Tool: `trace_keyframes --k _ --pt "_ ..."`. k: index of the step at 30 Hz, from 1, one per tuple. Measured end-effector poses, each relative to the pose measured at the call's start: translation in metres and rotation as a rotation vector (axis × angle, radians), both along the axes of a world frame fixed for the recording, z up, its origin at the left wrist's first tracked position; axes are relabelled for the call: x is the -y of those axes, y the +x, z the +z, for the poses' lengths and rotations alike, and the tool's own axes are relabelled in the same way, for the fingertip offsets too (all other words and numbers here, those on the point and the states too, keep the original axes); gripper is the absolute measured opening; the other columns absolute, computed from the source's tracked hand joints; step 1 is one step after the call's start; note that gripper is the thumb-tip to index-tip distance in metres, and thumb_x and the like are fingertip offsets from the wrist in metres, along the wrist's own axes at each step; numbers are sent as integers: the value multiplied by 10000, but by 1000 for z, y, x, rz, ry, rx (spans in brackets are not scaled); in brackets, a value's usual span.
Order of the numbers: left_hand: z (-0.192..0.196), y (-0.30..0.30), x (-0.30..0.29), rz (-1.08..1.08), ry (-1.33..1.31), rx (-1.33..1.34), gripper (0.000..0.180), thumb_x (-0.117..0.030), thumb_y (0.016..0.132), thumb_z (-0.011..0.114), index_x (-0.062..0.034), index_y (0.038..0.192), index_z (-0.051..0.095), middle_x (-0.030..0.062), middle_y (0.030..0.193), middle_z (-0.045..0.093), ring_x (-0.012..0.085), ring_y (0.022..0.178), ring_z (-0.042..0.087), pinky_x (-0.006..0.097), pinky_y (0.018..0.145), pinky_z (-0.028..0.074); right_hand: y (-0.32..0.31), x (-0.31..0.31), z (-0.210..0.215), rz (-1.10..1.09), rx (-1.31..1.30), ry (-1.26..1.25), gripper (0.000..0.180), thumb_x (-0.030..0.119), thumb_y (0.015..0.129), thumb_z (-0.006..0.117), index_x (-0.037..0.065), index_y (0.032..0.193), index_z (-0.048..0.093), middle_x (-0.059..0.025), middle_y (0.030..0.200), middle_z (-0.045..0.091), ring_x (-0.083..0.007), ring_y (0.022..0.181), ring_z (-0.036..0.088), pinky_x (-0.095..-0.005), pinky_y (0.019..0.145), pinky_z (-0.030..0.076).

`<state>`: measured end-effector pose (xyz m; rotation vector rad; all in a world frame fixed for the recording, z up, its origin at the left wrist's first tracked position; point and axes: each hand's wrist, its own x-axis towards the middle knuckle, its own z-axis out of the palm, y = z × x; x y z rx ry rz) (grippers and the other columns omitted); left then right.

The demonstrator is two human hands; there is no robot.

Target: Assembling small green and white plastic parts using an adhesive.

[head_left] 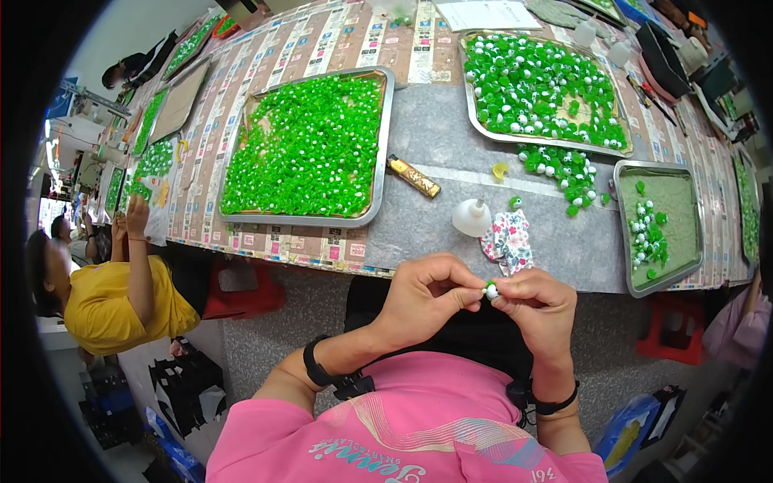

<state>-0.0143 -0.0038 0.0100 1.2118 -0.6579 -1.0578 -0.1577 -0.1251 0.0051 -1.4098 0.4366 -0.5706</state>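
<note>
Just past the table's near edge, a small green-and-white eyeball-like plastic piece (491, 291) is pinched between both hands. My left hand (427, 296) closes thumb and forefinger at its left side. Thumb and fingers of my right hand (541, 310) grip it from the right. Beyond the hands lie a floral cloth (510, 240) and a white squeeze bottle (470, 218) with a narrow tip. A similar loose piece (516, 203) rests above the cloth. Farther off are a small yellow scrap (500, 171) and a brown-and-gold oblong object (415, 176).
A metal tray (387, 145) of small green-and-white parts stands at left. Another tray (555, 146) holds eyeball-like pieces, with a loose pile (564, 171) below it. A smaller tray (697, 217) sits at right. A person in a yellow shirt (133, 302) works at left; red stools (241, 287) stand nearby.
</note>
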Motion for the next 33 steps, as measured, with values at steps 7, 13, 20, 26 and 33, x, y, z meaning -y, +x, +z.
trace_keyframes --k 7,13,20,26,33 --pt "3 1 -1 -38 16 -87 78 39 824 625 48 901 622 106 884 605 158 778 632 253 694 537 -2 1 0 -3 -3 95 206 -100 717 692 -12 903 681 -125 915 657 -163 832 638 -250 745 518" --pt "4 2 -3 -36 20 -160 79 19 831 627 45 906 620 103 903 614 148 780 626 245 694 525 -2 -2 -1 -26 3 121 204 -102 722 688 -12 904 679 -127 922 659 -166 844 639 -256 760 518" --pt "2 3 -2 -43 -16 -36 94 43 814 637 45 906 620 110 880 606 152 771 623 249 686 522 -2 -2 -4 -12 49 65 199 -127 718 674 -21 886 672 -144 926 656 -175 836 643 -254 738 527" --pt "1 2 -1 -50 -48 -51 77 18 824 640 39 889 606 107 877 600 154 775 623 246 689 519 -1 -1 0 -15 78 54 207 -124 712 677 -19 891 672 -147 936 662 -174 838 639 -255 730 519" --pt "7 7 0 -150 101 -311 93 -55 876 599 13 930 569 81 844 611 131 752 627 264 690 550 0 3 -3 41 90 -121 212 -97 700 695 1 888 681 -116 920 683 -185 831 631 -272 720 498"
